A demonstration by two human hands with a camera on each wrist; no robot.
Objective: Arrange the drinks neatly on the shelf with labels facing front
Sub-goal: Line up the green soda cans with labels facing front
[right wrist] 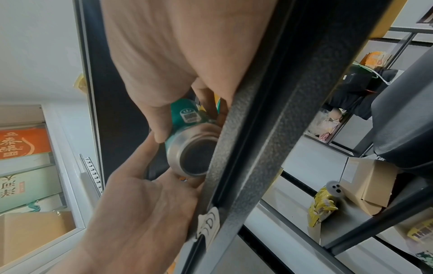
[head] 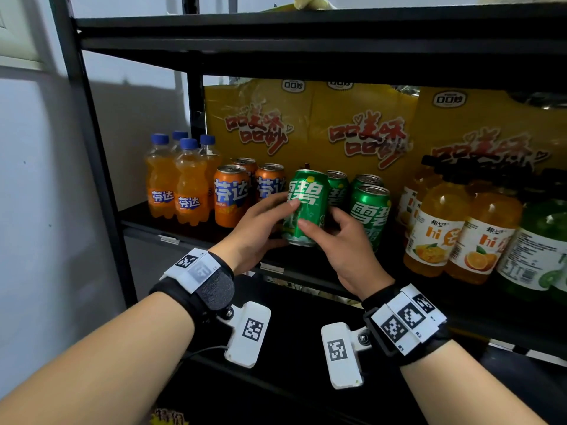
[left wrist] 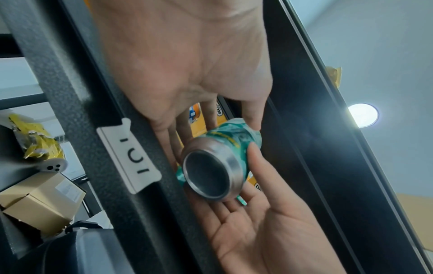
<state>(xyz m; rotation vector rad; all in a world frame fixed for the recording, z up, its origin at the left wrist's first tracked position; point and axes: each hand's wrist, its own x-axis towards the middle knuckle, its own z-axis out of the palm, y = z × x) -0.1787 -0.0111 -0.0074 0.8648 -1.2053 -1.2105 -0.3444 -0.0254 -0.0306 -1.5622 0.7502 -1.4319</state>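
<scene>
A green Sprite can (head: 306,207) is tilted slightly at the front of the middle shelf (head: 144,230), its label toward me. My left hand (head: 270,219) grips its left side, thumb across the label. Opposite it, my right hand (head: 322,228) grips the right side, thumb on the front. In the left wrist view the can's bare metal base (left wrist: 211,172) shows between my left hand (left wrist: 187,83) and right hand (left wrist: 257,222). The right wrist view has the can (right wrist: 189,153) partly behind the shelf rail (right wrist: 269,129).
Orange Fanta bottles (head: 171,185) and Fanta cans (head: 230,194) stand left of the held can. Other green cans (head: 368,210) stand right of it, then juice bottles (head: 438,228) and a green bottle (head: 540,246). Yellow cartons (head: 352,133) fill the back. The upper shelf (head: 306,26) hangs close overhead.
</scene>
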